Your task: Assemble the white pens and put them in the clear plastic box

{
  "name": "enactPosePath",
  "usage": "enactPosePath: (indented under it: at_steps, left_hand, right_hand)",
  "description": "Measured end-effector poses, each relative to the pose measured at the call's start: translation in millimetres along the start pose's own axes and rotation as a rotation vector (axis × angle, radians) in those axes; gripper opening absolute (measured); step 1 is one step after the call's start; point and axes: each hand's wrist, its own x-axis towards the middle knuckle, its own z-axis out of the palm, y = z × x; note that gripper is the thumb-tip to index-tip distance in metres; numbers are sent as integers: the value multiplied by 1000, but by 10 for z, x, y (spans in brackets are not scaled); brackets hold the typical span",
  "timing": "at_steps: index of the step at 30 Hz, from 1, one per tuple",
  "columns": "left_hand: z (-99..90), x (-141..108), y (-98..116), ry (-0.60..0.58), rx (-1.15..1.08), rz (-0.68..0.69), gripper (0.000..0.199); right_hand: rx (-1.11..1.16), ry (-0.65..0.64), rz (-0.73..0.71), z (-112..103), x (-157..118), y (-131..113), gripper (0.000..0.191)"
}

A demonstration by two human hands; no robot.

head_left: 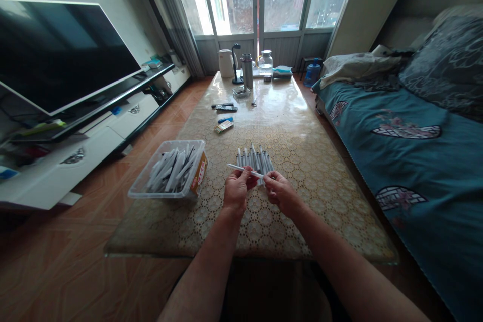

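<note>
A slim white pen [241, 167] lies across both my hands above the table, its pointed end toward the left. My left hand [237, 188] is closed round its middle, thumb on top. At its right end the fingers of my right hand [279, 190] pinch it. Just beyond my hands, several pens [256, 157] with dark ends lie side by side in a row on the table. A clear plastic box [136, 188] with an orange label stands to the left, filled with more white and grey pens [173, 168].
The table [302, 211] has a lace-patterned cover. Farther back lie a small carton [224, 127], a blue lighter-like item [225, 120] and remote controls [225, 107]. A thermos [247, 71], a kettle [226, 64] and a glass jug [265, 63] stand at the far end. A bed [377, 161] flanks the right side.
</note>
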Motion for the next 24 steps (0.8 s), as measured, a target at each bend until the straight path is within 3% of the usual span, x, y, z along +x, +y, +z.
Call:
enactPosePath:
  at_steps: [4, 11, 17, 24]
  left_hand:
    - [7, -7, 0, -12, 9, 25, 46]
    - [1, 12, 3, -3, 16, 40, 46]
    - [10, 3, 3, -11, 39, 46, 49]
    - [-2, 4, 14, -10, 26, 53, 47]
  right_hand:
    - [-16, 41, 97, -15, 27, -1, 37]
    - [4, -49, 12, -4, 1, -10, 35]
    - [-27, -1, 124, -20, 31, 6, 35]
    - [19, -61, 40, 15, 3, -2, 37]
